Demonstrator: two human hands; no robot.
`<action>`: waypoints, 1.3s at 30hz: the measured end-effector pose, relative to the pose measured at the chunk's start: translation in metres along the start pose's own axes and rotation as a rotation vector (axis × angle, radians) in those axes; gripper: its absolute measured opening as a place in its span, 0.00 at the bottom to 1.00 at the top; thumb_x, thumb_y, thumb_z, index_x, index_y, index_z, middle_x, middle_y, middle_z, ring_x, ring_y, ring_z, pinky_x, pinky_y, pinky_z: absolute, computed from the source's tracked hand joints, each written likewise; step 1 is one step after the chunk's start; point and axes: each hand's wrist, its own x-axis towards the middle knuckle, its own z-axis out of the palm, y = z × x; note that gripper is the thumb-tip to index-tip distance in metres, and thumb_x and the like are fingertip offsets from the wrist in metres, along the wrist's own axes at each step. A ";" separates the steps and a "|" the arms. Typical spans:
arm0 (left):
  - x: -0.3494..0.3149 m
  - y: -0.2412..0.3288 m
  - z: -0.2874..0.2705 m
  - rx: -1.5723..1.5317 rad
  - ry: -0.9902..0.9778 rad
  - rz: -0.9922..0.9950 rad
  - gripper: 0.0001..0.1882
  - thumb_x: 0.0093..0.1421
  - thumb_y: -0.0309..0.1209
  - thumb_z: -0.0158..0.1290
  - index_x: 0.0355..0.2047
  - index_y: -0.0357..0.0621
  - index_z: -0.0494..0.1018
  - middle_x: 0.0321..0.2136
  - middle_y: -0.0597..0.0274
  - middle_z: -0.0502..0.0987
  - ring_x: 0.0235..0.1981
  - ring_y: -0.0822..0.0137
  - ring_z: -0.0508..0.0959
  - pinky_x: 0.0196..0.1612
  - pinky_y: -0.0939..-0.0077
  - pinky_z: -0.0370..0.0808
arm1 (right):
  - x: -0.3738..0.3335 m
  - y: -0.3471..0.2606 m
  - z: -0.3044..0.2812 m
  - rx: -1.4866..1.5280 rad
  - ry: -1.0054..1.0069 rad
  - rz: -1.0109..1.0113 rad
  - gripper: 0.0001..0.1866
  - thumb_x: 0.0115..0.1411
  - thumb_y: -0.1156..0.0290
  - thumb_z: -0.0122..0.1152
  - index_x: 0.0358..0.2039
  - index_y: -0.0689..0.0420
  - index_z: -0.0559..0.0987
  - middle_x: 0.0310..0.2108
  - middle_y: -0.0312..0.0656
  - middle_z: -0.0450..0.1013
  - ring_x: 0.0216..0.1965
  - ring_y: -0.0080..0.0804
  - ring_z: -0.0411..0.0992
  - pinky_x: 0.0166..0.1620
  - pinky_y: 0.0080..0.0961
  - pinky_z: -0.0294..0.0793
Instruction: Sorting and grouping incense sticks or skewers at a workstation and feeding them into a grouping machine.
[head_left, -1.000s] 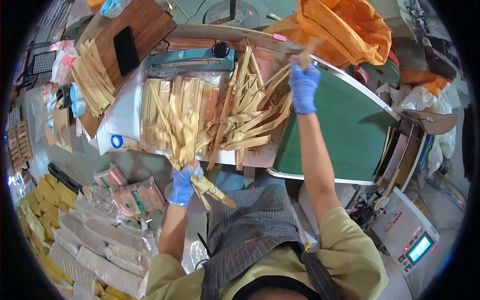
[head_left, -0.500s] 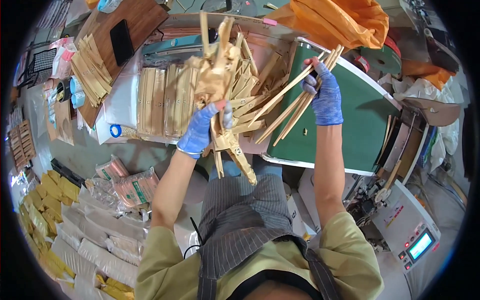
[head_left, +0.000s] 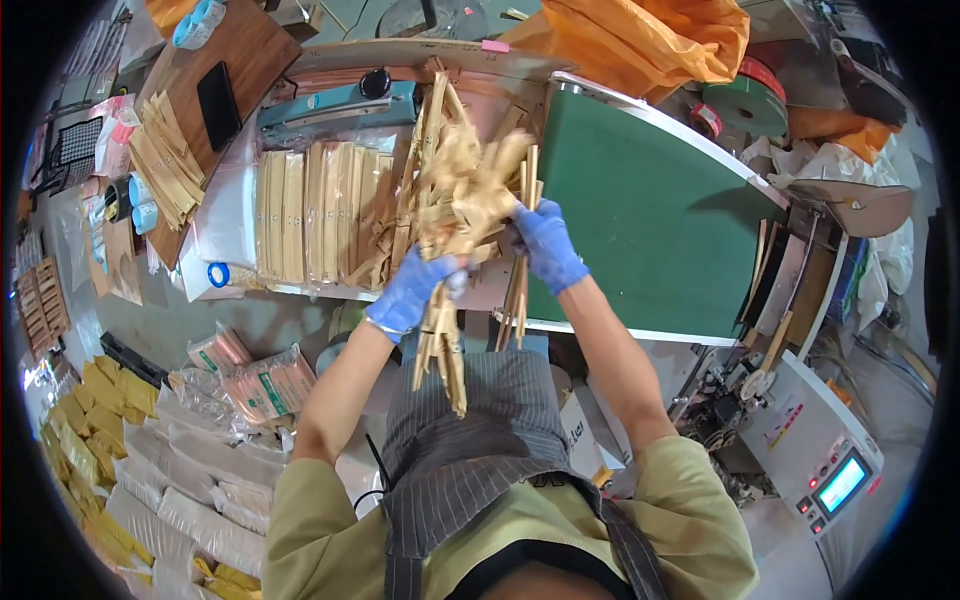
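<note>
My left hand, in a blue glove, is closed around a thick bunch of crumpled brown paper chopstick sleeves. Some stick ends poke out below it. The upper part of the bunch is smeared by motion. Close by on its right, my gloved right hand grips several thin wooden chopsticks, which hang down beside the bunch. The fingers of that hand are partly hidden behind the sticks and paper. Just left of the bunch, flat stacks of paper-sleeved chopsticks lie in clear plastic.
A green conveyor belt with a white edge runs off to the right. Behind the stacks is a blue bar-shaped device. A phone and loose sleeves rest on a wooden board at left. A control box stands lower right.
My right hand has come left and down with the chopsticks, from over the belt to beside the bunch. The sticks now point more straight down. My left hand has lowered slightly.
</note>
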 end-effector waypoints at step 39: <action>-0.033 0.017 -0.012 -0.002 -0.001 0.004 0.16 0.50 0.25 0.53 0.40 0.37 0.66 0.29 0.61 0.74 0.28 0.72 0.74 0.31 0.81 0.73 | -0.041 -0.089 0.017 -1.133 -0.199 -1.588 0.10 0.36 0.78 0.58 0.23 0.56 0.71 0.18 0.41 0.63 0.18 0.38 0.67 0.20 0.29 0.65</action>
